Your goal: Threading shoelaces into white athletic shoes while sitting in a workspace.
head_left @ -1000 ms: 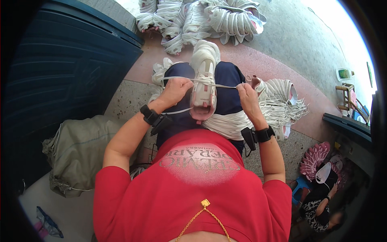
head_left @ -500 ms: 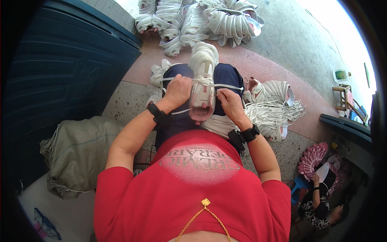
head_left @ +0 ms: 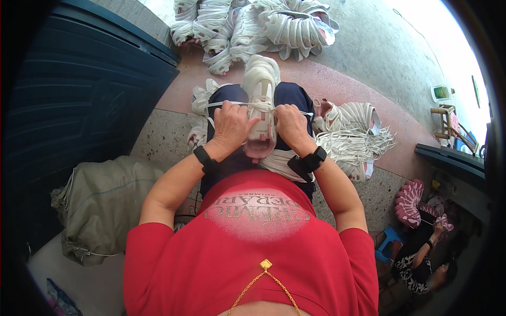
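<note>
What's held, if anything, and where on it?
The white lace: left hand and right hand grip it at either side of the shoe; exact finger contact unclear.

On my feed I saw a cream sneaker upper, lined pink at the collar, tongue facing up and toe pointing away, between the knees; a white lace crossed its throat, trailing both sides.
</note>
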`<state>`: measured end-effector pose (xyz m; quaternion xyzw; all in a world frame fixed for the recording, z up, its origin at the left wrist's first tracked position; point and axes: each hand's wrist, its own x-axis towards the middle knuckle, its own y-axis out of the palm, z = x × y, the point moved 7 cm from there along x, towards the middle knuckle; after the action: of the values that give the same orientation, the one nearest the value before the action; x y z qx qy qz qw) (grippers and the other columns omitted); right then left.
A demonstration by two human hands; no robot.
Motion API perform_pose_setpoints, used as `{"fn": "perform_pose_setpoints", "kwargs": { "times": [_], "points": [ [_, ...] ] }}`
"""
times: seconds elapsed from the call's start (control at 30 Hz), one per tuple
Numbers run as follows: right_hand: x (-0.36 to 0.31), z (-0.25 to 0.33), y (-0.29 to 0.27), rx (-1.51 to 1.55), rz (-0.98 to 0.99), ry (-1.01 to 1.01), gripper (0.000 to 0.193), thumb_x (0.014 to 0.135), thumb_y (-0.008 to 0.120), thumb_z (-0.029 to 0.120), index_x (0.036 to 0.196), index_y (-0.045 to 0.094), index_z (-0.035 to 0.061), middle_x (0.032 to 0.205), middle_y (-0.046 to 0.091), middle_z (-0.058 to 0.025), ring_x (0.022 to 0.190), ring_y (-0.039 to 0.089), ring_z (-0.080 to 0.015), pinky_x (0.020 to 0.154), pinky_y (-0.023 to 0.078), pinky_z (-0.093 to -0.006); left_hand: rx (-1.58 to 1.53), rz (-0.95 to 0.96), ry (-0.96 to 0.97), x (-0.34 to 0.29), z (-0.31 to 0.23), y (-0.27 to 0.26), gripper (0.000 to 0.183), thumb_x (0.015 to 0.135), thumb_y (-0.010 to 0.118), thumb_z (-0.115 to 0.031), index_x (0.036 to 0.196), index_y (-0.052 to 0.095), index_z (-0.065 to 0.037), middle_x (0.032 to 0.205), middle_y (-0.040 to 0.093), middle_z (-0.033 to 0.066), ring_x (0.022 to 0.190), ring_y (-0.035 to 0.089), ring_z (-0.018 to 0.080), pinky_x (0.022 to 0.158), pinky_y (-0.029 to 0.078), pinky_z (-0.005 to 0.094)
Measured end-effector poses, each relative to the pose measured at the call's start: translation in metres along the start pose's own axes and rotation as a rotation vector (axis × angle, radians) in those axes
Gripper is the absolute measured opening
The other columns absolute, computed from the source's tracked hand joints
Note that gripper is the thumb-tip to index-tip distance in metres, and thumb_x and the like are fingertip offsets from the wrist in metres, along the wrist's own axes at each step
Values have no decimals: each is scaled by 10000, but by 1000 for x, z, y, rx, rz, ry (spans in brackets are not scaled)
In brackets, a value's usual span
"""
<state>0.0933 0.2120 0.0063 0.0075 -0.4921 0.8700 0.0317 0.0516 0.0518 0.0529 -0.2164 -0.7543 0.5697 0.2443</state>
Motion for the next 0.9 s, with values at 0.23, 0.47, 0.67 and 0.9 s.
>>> {"fn": "perform_pose_setpoints", "kwargs": {
  "times": [0.23, 0.47, 0.67, 0.9],
  "points": [
    [5, 38, -9, -381, 16, -307, 51, 765, 638, 135, 802, 664, 112, 817, 604, -49, 863, 560, -229, 749, 370, -389, -126, 101, -38, -4, 7, 13, 213, 864, 689, -239, 983, 707, -63, 940, 672, 112, 941, 569, 320, 796, 470, 442],
    [-8, 22, -17, -255, -75, -127, 200, 845, 673, 285, 796, 702, 93, 880, 632, -65, 936, 563, -241, 789, 369, -412, -413, 64, -13, 49, 7, -9, 158, 919, 614, -138, 960, 698, -11, 915, 697, 151, 857, 639, 370, 782, 516, 444],
    [-15, 21, -19, -149, 24, 53, 277, 796, 681, 312, 927, 707, 69, 944, 648, -114, 1000, 572, -278, 790, 398, -452, -661, 445, 37, 107, -25, 57, 315, 887, 649, -132, 1150, 651, 41, 812, 700, 180, 613, 666, 275, 577, 538, 383],
    [-22, 4, -16, 142, -120, 64, 220, 789, 624, 191, 949, 706, 65, 958, 654, -94, 988, 588, -279, 784, 412, -485, -787, 648, -111, 108, -33, 69, 487, 817, 698, -54, 1267, 566, 78, 791, 694, 125, 496, 592, 151, 429, 470, 284]
  ]
}}
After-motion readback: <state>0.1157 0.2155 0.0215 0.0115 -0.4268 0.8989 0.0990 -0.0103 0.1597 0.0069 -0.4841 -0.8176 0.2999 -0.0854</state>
